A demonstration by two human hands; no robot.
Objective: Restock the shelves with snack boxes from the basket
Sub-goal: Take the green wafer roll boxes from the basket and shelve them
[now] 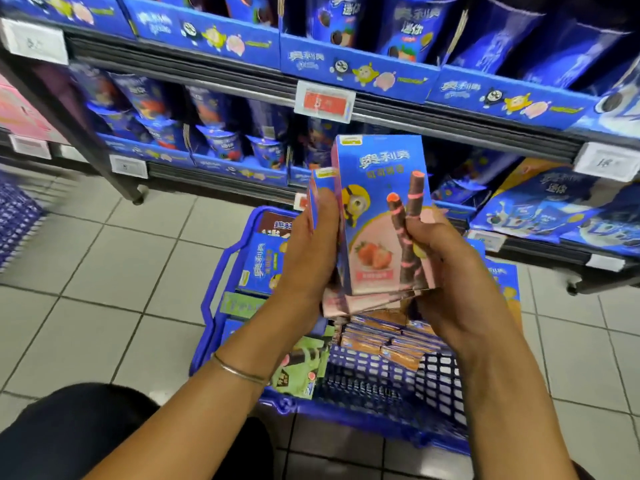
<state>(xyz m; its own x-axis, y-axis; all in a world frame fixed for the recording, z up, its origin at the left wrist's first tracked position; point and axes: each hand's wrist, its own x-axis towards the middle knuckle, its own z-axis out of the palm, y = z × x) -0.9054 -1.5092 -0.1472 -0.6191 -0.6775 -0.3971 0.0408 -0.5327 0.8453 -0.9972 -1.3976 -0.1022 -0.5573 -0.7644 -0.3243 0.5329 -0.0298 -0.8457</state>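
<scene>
Left hand point(304, 258) + right hand point(460, 282): both gripping stacked snack boxes point(381, 202) between them | above basket point(287, 407)

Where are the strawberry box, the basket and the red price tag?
strawberry box point(379, 188): head view, upper front face.
basket point(398, 386): head view, front mesh wall.
red price tag point(325, 102): head view, middle of the red label.

Shop, prob. a supermarket aisle: metal shelves point(450, 123) w/ rows of identical blue snack packs point(412, 29) in display trays, price tags point(323, 105) clipped along shelf edges, blue plastic shopping basket point(381, 386) w/ boxes point(263, 268) on white tiled floor point(121, 265).
</scene>
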